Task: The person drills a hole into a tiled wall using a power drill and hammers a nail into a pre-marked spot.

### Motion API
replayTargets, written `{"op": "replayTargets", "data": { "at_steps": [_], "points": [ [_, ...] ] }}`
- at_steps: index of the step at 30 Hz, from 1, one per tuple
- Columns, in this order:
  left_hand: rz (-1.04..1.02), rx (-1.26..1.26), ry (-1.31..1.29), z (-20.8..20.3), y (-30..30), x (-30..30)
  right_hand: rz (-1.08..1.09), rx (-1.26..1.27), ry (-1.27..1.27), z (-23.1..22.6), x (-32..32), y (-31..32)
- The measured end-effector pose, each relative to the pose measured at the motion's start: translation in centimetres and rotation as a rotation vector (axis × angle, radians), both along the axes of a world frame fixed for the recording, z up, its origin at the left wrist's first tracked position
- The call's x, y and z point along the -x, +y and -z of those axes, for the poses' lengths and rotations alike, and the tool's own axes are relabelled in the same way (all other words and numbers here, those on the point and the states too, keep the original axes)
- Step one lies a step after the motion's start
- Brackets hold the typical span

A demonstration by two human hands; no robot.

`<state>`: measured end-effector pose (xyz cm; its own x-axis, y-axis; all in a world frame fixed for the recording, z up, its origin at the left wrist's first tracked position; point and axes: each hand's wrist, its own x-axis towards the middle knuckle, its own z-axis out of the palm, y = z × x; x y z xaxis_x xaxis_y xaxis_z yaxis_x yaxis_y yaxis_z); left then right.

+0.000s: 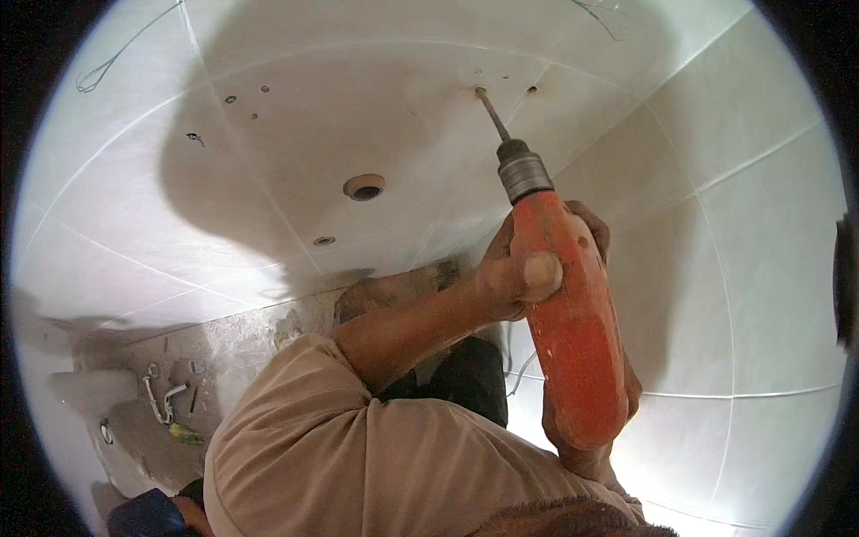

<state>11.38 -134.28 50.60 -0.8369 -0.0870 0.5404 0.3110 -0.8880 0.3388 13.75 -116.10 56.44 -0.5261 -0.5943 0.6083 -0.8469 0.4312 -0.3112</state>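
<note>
A red-orange power drill with a dark metal chuck slants up toward the white tiled wall. The tip of its drill bit meets the wall at a small hole with a brownish rim. My left hand wraps round the front of the drill body just behind the chuck, thumb on the near side. Toward the rear end, my right hand grips the drill from behind; the body hides most of its fingers. Just right of the bit is another drilled hole.
A round pipe opening and a smaller fitting sit in the wall. A screw-like piece sticks out at left, near several small holes. White bent pipes and a yellow-green packet lie on the dusty floor. A tiled side wall stands at right.
</note>
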Motion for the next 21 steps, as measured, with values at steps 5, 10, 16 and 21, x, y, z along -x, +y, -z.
{"op": "replayTargets", "data": {
  "at_steps": [5, 10, 16, 21],
  "points": [
    [0.092, 0.229, -0.022, -0.6, 0.5, 0.3, 0.041, -0.001, 0.010, 0.9, -0.1, 1.1],
    [-0.049, -0.101, 0.173, -0.9, 2.0, 0.4, -0.004, 0.057, -0.086, -0.3, -0.9, 1.8],
    [-0.109, -0.025, -0.019, -2.6, 2.0, -2.2, -0.028, -0.089, -0.134, 0.9, -2.5, 3.6],
    [-0.135, 0.060, -0.188, -3.1, 1.2, -3.0, 0.007, 0.061, -0.019, 3.3, -3.2, 3.4]
  ]
}}
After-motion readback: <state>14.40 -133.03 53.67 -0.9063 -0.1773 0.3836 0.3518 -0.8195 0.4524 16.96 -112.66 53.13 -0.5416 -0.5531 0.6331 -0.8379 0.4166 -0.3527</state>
